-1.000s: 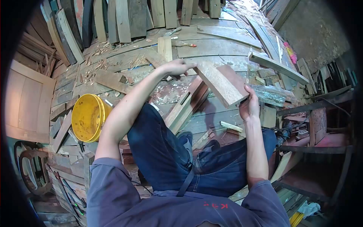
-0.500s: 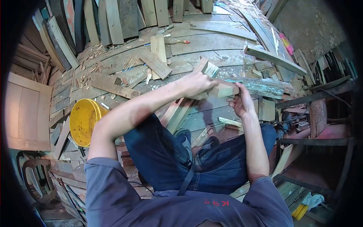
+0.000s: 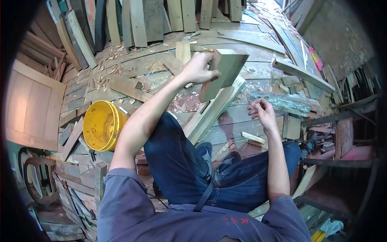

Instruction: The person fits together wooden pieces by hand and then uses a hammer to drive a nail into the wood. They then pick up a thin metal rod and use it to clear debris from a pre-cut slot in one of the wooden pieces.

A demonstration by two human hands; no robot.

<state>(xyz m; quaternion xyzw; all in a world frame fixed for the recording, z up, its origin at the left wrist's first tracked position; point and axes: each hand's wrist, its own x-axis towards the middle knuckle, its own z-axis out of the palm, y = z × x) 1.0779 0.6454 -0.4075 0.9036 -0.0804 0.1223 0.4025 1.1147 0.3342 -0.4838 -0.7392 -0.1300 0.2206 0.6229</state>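
Left hand (image 3: 198, 67) grips wood block (image 3: 224, 71); right hand (image 3: 263, 113) apart.

Head-worn view, steeply downward, close.

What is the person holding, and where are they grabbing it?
The left hand holds a short wooden board, gripping it by its left edge near the top end. The right hand is open and holds nothing.
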